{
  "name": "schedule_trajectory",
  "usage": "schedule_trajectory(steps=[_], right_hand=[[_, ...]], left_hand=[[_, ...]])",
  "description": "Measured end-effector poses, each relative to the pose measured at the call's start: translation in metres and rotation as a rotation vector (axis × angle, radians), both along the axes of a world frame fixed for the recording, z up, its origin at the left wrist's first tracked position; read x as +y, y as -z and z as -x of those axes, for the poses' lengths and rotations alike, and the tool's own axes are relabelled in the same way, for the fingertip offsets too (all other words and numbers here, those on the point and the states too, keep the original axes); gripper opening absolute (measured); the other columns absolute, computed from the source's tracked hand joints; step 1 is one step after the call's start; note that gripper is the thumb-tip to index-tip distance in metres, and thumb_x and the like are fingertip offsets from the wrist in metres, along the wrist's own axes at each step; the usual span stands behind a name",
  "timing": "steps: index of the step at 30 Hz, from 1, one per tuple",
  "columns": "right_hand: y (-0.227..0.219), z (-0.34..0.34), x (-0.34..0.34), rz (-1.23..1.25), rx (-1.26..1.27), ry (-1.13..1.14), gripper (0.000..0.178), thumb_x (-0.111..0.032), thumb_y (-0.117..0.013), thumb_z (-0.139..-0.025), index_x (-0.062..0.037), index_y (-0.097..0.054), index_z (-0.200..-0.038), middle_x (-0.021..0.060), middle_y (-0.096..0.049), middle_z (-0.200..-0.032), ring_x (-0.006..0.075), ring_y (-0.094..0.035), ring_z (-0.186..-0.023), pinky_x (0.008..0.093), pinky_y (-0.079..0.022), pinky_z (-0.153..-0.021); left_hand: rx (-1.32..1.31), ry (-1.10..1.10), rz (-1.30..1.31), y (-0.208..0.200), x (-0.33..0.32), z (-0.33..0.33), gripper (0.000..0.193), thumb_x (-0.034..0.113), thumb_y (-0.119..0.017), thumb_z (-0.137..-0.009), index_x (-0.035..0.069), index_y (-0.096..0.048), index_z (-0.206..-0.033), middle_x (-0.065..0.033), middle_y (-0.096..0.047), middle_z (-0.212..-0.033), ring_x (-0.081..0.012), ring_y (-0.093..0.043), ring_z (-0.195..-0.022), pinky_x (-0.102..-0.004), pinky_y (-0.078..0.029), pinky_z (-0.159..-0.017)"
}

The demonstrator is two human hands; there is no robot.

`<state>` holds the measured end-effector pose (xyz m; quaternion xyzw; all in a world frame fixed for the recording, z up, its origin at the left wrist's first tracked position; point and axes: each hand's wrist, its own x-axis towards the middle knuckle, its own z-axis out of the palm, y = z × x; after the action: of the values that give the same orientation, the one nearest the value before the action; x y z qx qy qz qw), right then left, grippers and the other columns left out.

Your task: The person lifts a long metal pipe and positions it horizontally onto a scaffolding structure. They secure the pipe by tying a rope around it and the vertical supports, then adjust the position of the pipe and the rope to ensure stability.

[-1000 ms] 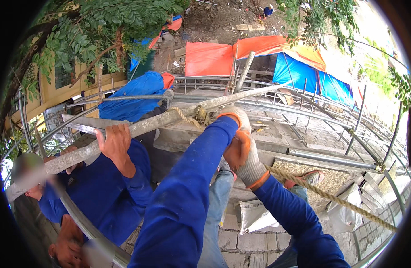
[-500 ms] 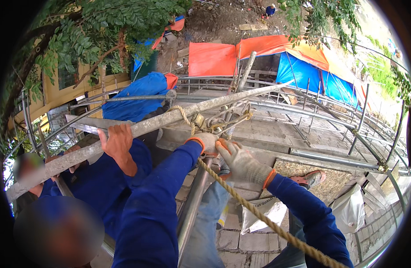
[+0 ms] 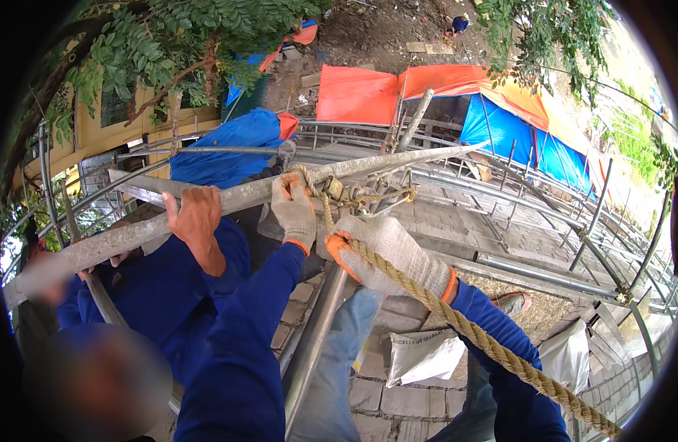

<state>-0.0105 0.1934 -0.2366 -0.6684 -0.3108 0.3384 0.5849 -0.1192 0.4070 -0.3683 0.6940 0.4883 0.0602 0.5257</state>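
Observation:
A long, mortar-stained pole (image 3: pixel 250 195) slants across in front of me, with a twisted rope (image 3: pixel 457 318) looped over it. My left hand (image 3: pixel 293 212), in a grey glove with orange fingertips, is closed at the loop, its fingers pinching the rope against the pole. Lower and to the right, my gloved right hand (image 3: pixel 394 256) is closed around the rope, whose thick end trails to the lower right. A rusty metal clamp (image 3: pixel 334 189) sits beside the loop, above an upright metal pipe (image 3: pixel 317 331). A co-worker's bare hand (image 3: pixel 195 227) grips the pole at left.
A co-worker in blue (image 3: pixel 155 287) is close on my left. Scaffold pipes (image 3: pixel 501 188) curve across the far side, beyond a loose pipe (image 3: pixel 545 271). Blue tarp (image 3: pixel 228 151) and orange tarp (image 3: pixel 357 94) hang further off. A white sack (image 3: pixel 425 356) lies below on paving blocks.
My left hand has moved up and left from beside the right hand to the rope loop on the pole. The right hand has come slightly left and now grips the rope.

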Motion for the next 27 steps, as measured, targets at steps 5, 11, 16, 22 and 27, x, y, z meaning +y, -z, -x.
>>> schedule_trajectory(steps=[5,11,16,22,27], right_hand=[[0.001,-0.025,0.004,0.005,0.097,0.018,0.024,-0.024,-0.062,-0.108,-0.0029,-0.069,-0.116,0.0151,-0.070,-0.086,0.0321,-0.070,-0.079,0.0397,-0.054,-0.068],[-0.002,-0.018,0.002,0.107,0.584,-0.082,0.029,-0.020,-0.058,-0.114,0.0009,-0.066,-0.133,0.0042,-0.069,-0.101,0.0092,-0.064,-0.087,0.0277,-0.053,-0.079],[0.011,-0.081,0.018,0.064,0.333,0.109,0.036,-0.032,-0.054,-0.117,-0.0017,-0.067,-0.129,0.0066,-0.072,-0.105,0.0163,-0.072,-0.092,0.0321,-0.057,-0.084],[0.106,-0.117,-0.002,-0.133,0.667,0.382,0.044,-0.036,-0.053,-0.116,-0.0002,-0.060,-0.141,0.0161,-0.070,-0.128,0.0258,-0.075,-0.106,0.0425,-0.061,-0.098],[0.131,-0.086,-0.039,0.505,-0.188,-0.254,0.043,-0.034,-0.054,-0.114,-0.0054,-0.060,-0.146,0.0180,-0.071,-0.128,0.0313,-0.075,-0.107,0.0409,-0.057,-0.103]], left_hand=[[0.616,0.344,0.070,0.030,-0.010,0.093,0.022,0.022,-0.070,-0.103,0.001,-0.071,-0.108,-0.0102,-0.073,-0.087,-0.0243,-0.070,-0.079,-0.0406,-0.056,-0.075],[0.557,-0.324,0.470,0.084,-0.018,0.025,0.023,0.026,-0.080,-0.094,0.005,-0.075,-0.101,-0.0059,-0.073,-0.089,-0.0205,-0.066,-0.077,-0.0393,-0.052,-0.069],[0.545,-0.441,0.469,0.087,-0.023,0.018,0.025,0.029,-0.088,-0.087,0.008,-0.079,-0.095,-0.0023,-0.073,-0.091,-0.0173,-0.063,-0.075,-0.0383,-0.048,-0.064],[0.429,-0.101,0.575,0.052,-0.017,0.002,0.040,0.038,-0.088,-0.088,0.010,-0.079,-0.114,-0.0037,-0.073,-0.100,-0.0202,-0.064,-0.076,-0.0373,-0.054,-0.070],[0.123,-0.158,0.605,-0.007,0.027,0.006,0.041,0.043,-0.079,-0.092,0.010,-0.077,-0.116,-0.0044,-0.076,-0.099,-0.0204,-0.066,-0.065,-0.0302,-0.053,-0.060]])
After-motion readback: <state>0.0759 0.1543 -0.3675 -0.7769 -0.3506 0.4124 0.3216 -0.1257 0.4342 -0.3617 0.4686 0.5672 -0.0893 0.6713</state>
